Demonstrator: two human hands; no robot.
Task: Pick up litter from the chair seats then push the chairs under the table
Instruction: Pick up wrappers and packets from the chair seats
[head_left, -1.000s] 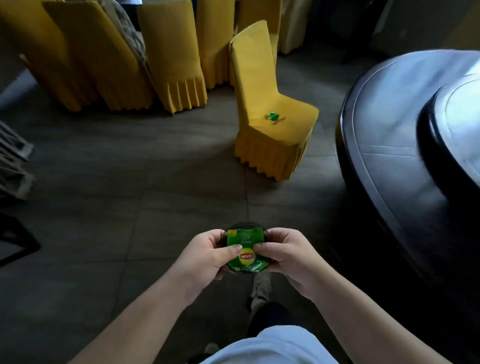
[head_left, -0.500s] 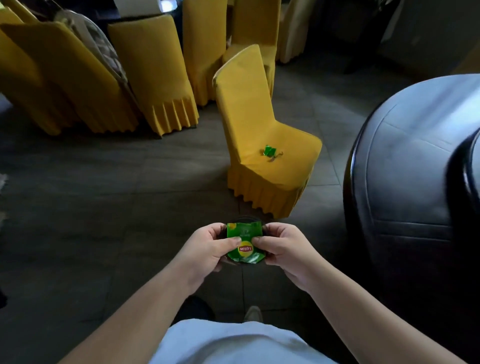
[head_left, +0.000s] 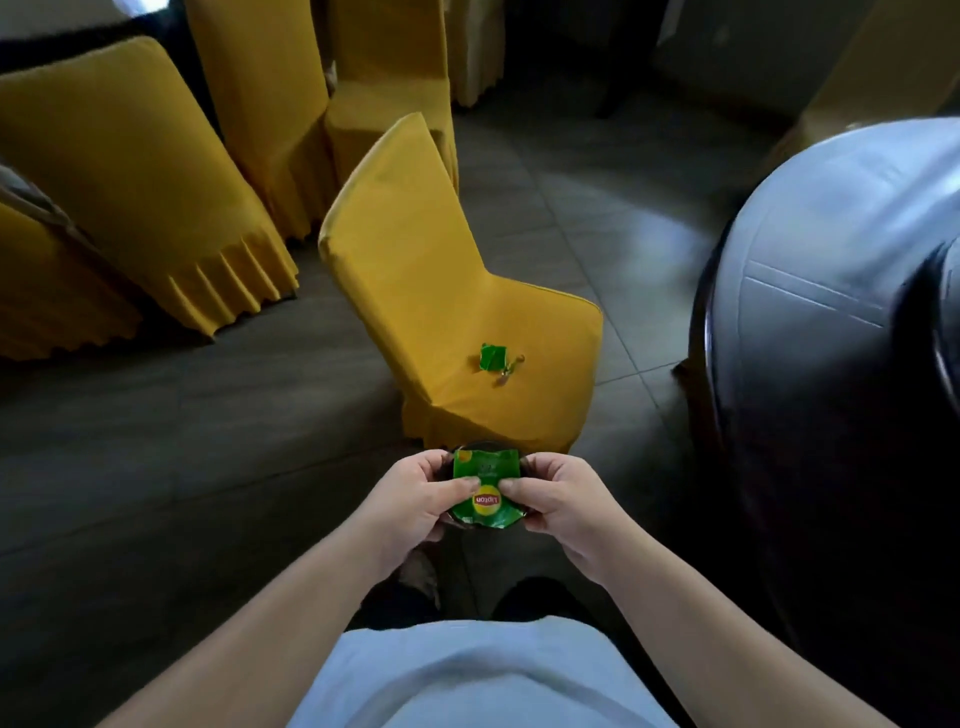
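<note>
Green Lipton wrapper (head_left: 485, 488) is pinched from both sides by the left hand (head_left: 415, 501) and right hand (head_left: 563, 501), over a dark round container. Just ahead, a small green scrap (head_left: 492, 357) lies on the seat of the yellow chair (head_left: 467, 312), near the dark table (head_left: 831, 291).

Both forearms are bare from elbow to wrist, with no sleeves in view. The left hand (head_left: 415, 501) and right hand (head_left: 563, 501) wear no gloves, rings or watch. A pale, light-blue top (head_left: 467, 680) covers the torso. Below it are dark trousers (head_left: 540, 600) and what may be a light shoe (head_left: 418, 574), though it is blurred
</note>
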